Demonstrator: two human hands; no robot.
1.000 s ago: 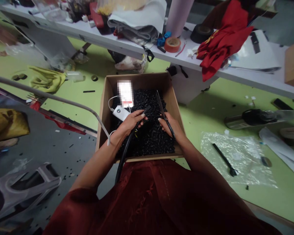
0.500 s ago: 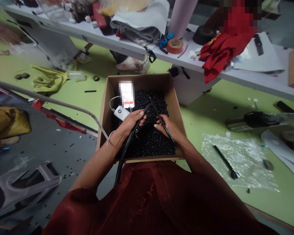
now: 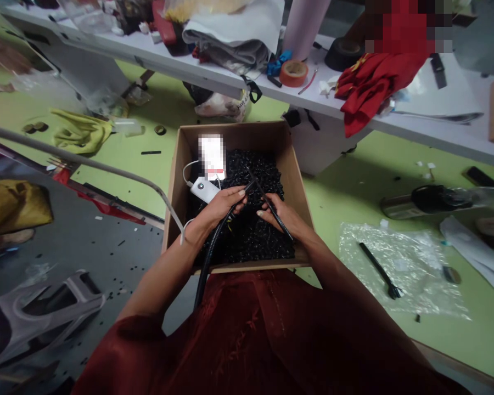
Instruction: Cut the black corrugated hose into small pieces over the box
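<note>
1. The left hand (image 3: 224, 207) is closed in a grip around a black ribbed tube (image 3: 214, 249), which runs down over the box edge toward the lower middle.
2. The right hand (image 3: 279, 215) is also closed, gripping a thin black rod (image 3: 258, 185) that points to the upper left.
3. Both hands are just above small black plastic pieces (image 3: 251, 241), which fill a cardboard box (image 3: 234, 131).
4. At the left side of the box lies a white power bank (image 3: 203, 189) with a cable, touching a white device (image 3: 211, 159); this device is blurred, so its writing cannot be read.
5. At the top, a white counter (image 3: 189, 63) carries a roll of orange tape (image 3: 293, 73) and red cloth (image 3: 379, 90).
6. At the lower right, a clear plastic sheet (image 3: 399, 269) lies on the green floor (image 3: 333, 192), with a black brush (image 3: 379, 269) on it.
</note>
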